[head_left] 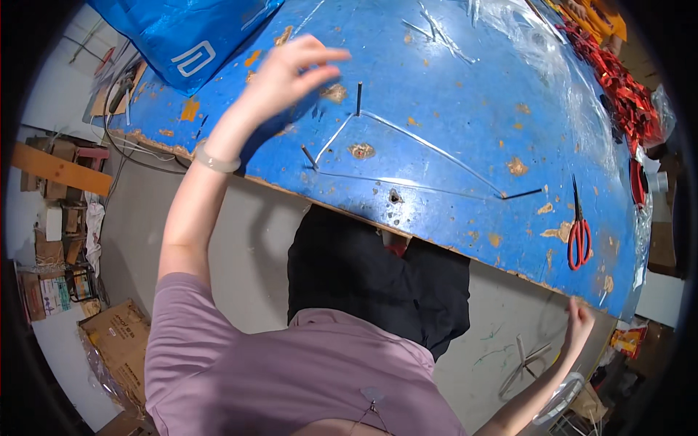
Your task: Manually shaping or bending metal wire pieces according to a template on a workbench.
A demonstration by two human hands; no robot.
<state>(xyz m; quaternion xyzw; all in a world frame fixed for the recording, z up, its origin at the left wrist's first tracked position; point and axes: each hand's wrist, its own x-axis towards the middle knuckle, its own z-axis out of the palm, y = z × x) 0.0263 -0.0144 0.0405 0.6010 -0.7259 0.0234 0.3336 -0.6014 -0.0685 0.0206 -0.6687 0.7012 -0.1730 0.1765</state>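
Observation:
My left hand (297, 71) is over the far left part of the worn blue table (451, 102), slightly blurred, with its fingers apart and nothing visible in them. Close to its right, three dark pegs (359, 99) stick up from the tabletop. A thin, shiny whitish strand (429, 142) runs around them in a long triangle. Down by the table's near right edge is my right hand (579, 320), its fingers curled closed; whatever they may hold is hidden. Red-handled scissors (579, 243) lie on the table beyond that hand, blades pointing away.
A large blue bag (182, 43) sits at the far left. Cut whitish strips (440, 33) lie at the back. Clear plastic film (538, 51) and a heap of red shiny material (611, 80) line the right side. Another person in orange (603, 22) is at the far right corner.

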